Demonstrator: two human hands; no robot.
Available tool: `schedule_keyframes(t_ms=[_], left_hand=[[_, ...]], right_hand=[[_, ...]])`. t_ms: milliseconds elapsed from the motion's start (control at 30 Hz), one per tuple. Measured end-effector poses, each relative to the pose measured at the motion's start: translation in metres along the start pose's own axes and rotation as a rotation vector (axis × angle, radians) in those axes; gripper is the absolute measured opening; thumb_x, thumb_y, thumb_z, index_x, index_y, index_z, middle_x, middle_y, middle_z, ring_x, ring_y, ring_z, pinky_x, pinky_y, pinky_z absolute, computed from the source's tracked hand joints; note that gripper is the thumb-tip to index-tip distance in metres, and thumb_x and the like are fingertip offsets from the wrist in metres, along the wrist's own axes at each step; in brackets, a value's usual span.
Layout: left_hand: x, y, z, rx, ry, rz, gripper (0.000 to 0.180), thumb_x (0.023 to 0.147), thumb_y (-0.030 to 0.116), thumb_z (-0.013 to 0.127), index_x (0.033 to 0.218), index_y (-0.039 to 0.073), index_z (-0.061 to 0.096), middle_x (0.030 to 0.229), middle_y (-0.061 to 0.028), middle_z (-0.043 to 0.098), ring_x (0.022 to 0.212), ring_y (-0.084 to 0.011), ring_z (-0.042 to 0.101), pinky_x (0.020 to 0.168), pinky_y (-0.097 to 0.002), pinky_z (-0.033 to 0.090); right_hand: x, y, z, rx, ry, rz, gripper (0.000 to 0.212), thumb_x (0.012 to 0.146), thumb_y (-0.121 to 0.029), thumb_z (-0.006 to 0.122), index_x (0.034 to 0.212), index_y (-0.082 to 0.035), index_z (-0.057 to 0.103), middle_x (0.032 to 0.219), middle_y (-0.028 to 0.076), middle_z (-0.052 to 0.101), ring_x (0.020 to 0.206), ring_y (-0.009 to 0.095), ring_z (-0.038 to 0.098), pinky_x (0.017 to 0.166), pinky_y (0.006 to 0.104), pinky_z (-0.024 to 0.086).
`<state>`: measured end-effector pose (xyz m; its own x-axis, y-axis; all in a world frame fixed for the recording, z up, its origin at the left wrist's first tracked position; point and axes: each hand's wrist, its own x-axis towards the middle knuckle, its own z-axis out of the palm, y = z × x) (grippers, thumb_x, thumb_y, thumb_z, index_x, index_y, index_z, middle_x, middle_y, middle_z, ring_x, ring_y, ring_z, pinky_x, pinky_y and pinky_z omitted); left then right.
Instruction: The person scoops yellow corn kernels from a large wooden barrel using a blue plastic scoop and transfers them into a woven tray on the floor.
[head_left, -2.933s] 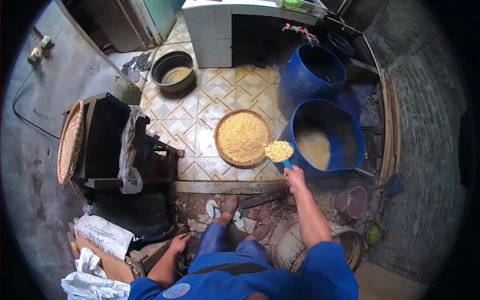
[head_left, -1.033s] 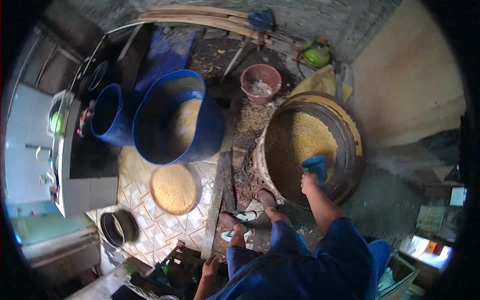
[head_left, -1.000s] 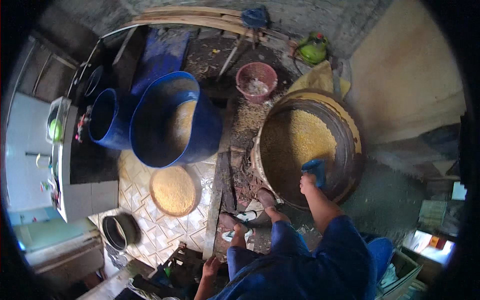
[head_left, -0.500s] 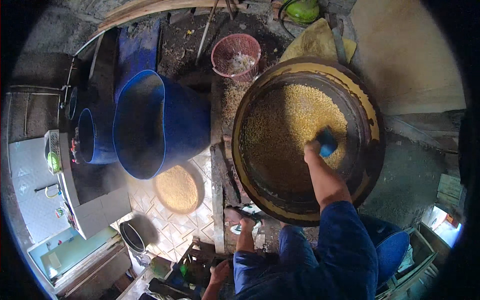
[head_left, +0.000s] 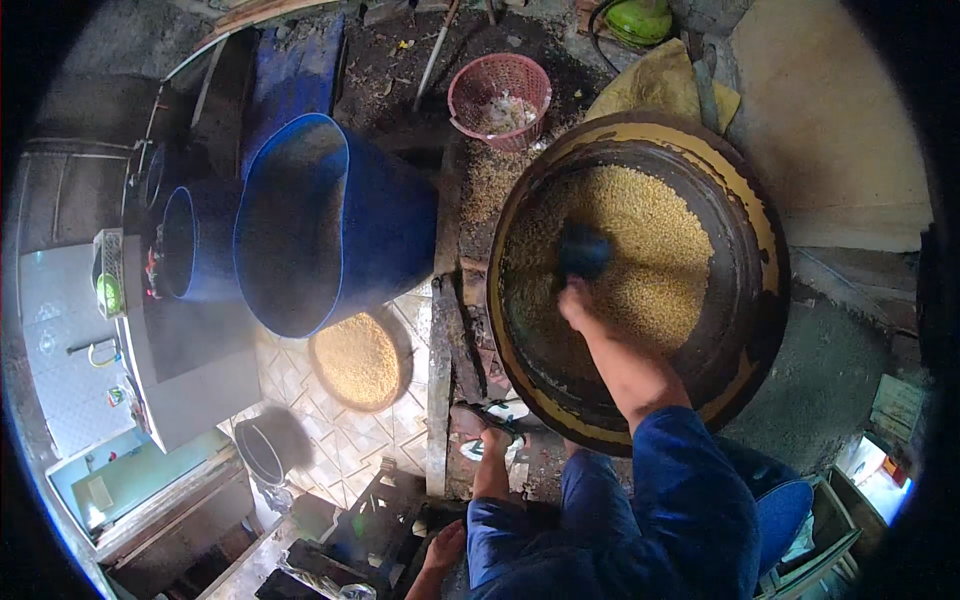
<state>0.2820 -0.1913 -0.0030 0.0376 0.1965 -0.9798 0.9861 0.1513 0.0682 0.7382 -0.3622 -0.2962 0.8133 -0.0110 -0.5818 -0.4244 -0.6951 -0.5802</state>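
Observation:
My right hand (head_left: 575,300) is closed round the handle end of a dark blue dipper (head_left: 584,251). The dipper sits over pale yellow bean-like grains (head_left: 650,215) in a big round pan with a worn yellow-brown rim (head_left: 768,255). The grains lie mostly in the far and right part of the pan, and its near side shows dark. Low at the left of my body, my left hand (head_left: 445,546) hangs with its fingers loosely stretched and nothing visible in it. It is away from the pan, beside dark clutter.
Left of the pan stands a tall blue barrel (head_left: 395,220), with a smaller blue barrel (head_left: 210,245) behind it. A round tray of yellow grains (head_left: 355,362) lies on the tiled floor. A red basket (head_left: 500,75) stands beyond, and a grey bucket (head_left: 262,450) is at lower left.
My right hand has swept the dipper leftward and slightly away across the grains. The whole view has shifted a little, while my left hand stays low at my side.

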Motion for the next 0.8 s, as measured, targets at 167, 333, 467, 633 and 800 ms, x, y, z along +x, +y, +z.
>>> schedule_keyframes(t_ms=[167, 333, 467, 633, 800], left_hand=[[0.049, -0.076, -0.026, 0.135, -0.012, 0.186, 0.050, 0.084, 0.035, 0.049, 0.120, -0.001, 0.047, 0.116, -0.0153, 0.054, 0.110, -0.0215, 0.050, 0.092, -0.0291, 0.037], [-0.019, 0.023, -0.007, 0.016, 0.076, 0.077, 0.048, 0.084, 0.029, 0.053, 0.121, -0.001, 0.046, 0.113, -0.0122, 0.056, 0.105, -0.0184, 0.051, 0.088, -0.0281, 0.039], [-0.024, 0.012, -0.020, -0.068, 0.047, 0.159, 0.047, 0.083, 0.027, 0.055, 0.120, -0.001, 0.047, 0.111, -0.0098, 0.057, 0.100, -0.0172, 0.052, 0.086, -0.0280, 0.041], [0.042, -0.078, -0.049, 0.667, 0.121, 0.564, 0.035, 0.084, 0.027, 0.051, 0.113, 0.006, 0.053, 0.113, -0.0114, 0.055, 0.107, -0.0212, 0.051, 0.086, -0.0302, 0.043], [0.073, -0.092, -0.049, 1.113, 0.142, 0.831, 0.030, 0.084, 0.018, 0.043, 0.109, 0.003, 0.052, 0.109, -0.0140, 0.056, 0.092, -0.0281, 0.058, 0.083, -0.0349, 0.046]], right_hand=[[-0.045, 0.008, -0.002, 0.068, -0.074, 0.011, 0.038, 0.083, -0.010, 0.041, 0.120, -0.002, 0.044, 0.089, 0.012, 0.058, 0.081, 0.026, 0.053, 0.080, 0.0420, 0.042], [-0.104, -0.024, -0.060, 0.867, -0.471, 0.414, 0.033, 0.080, -0.008, 0.052, 0.112, -0.009, 0.046, 0.074, 0.003, 0.052, 0.055, 0.014, 0.048, 0.046, 0.0283, 0.041], [-0.142, -0.009, -0.103, 1.156, -0.649, 0.422, 0.024, 0.078, -0.009, 0.058, 0.099, -0.013, 0.046, 0.069, -0.001, 0.047, 0.045, 0.006, 0.038, 0.037, 0.0189, 0.029], [-0.199, -0.039, -0.154, 1.282, -0.586, 0.367, 0.015, 0.081, -0.008, 0.056, 0.094, -0.013, 0.051, 0.069, -0.001, 0.049, 0.045, 0.003, 0.037, 0.037, 0.0154, 0.029], [-0.237, -0.058, -0.196, 1.332, -0.518, 0.287, 0.018, 0.080, -0.008, 0.057, 0.097, -0.012, 0.050, 0.070, -0.001, 0.049, 0.045, 0.003, 0.036, 0.038, 0.0159, 0.028]])
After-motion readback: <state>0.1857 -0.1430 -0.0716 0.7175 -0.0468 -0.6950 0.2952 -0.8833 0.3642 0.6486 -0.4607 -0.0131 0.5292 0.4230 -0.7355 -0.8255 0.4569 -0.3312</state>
